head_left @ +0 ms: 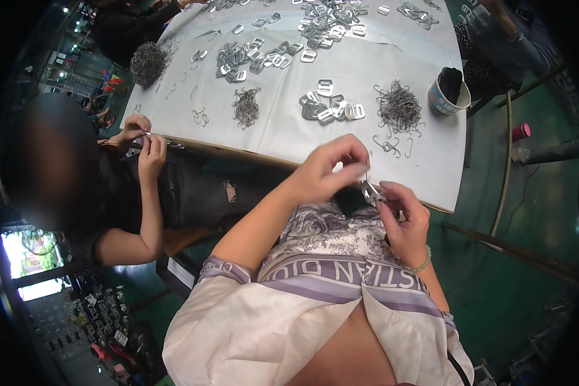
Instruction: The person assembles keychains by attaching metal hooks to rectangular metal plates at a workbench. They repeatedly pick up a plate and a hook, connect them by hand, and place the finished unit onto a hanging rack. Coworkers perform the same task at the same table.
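My right hand (406, 222) pinches a silver metal buckle (370, 193) between thumb and fingers, just off the table's near edge. Closed in a pinch above it, my left hand (336, 168) grips a thin bent wire hook (367, 175) whose lower end meets the buckle. Most of that hook is hidden by the fingers. On the table beyond my hands lies a small heap of silver buckles (328, 110). To its right is a tangled pile of wire hooks (399, 108), with several loose hooks (392, 147) nearer to me.
The pale table (283, 138) holds more buckles (321, 22) toward the back and another hook pile (246, 108). A paper tub (445, 103) with dark cloth stands at the right edge. At my left, a co-worker's hands (147, 145) work on a small part. A metal rail (505, 167) runs at right.
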